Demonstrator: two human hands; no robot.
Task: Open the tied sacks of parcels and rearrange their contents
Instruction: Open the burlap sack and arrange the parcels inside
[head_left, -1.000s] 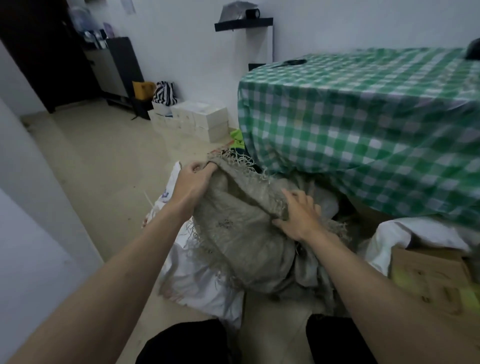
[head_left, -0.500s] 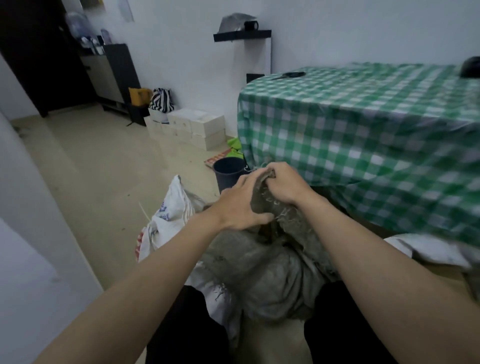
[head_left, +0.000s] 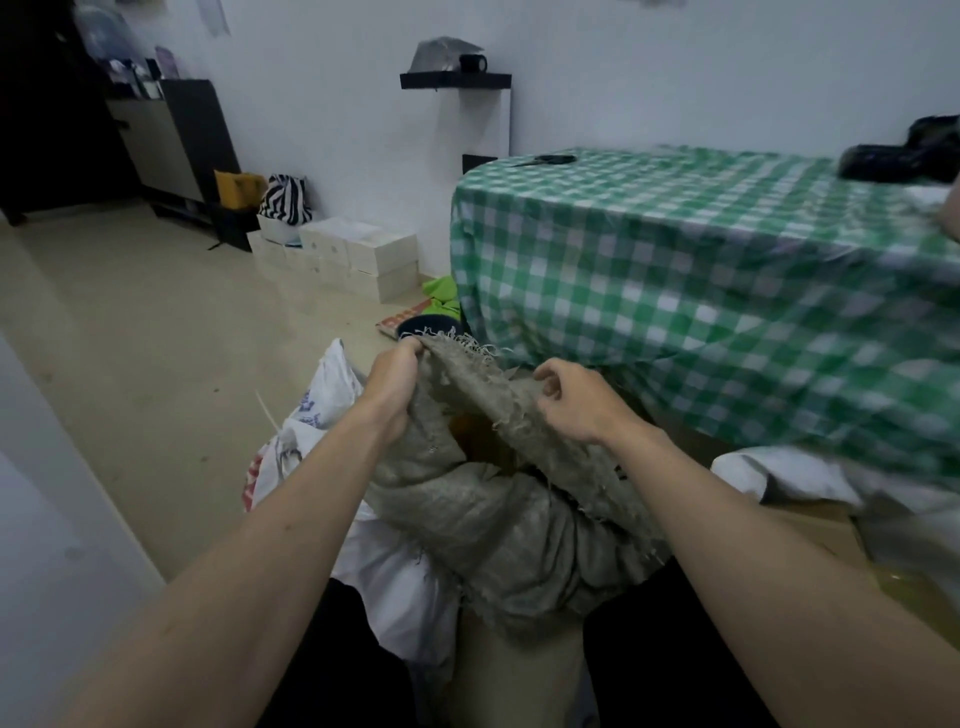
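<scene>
Plainly, both hands grip the frayed grey burlap sack (head_left: 488, 519): left hand (head_left: 392, 382) clutching its rim, right hand (head_left: 571, 400) pinching the edge; something yellowish inside, perhaps parcels, stays mostly hidden.

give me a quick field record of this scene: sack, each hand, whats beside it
sack: grey burlap sack, mouth pulled apart, something yellowish showing inside
left hand: left hand grips the frayed rim
right hand: right hand pinches the opposite edge
beside: white printed sack to its left
behind: table with green checked cloth
</scene>
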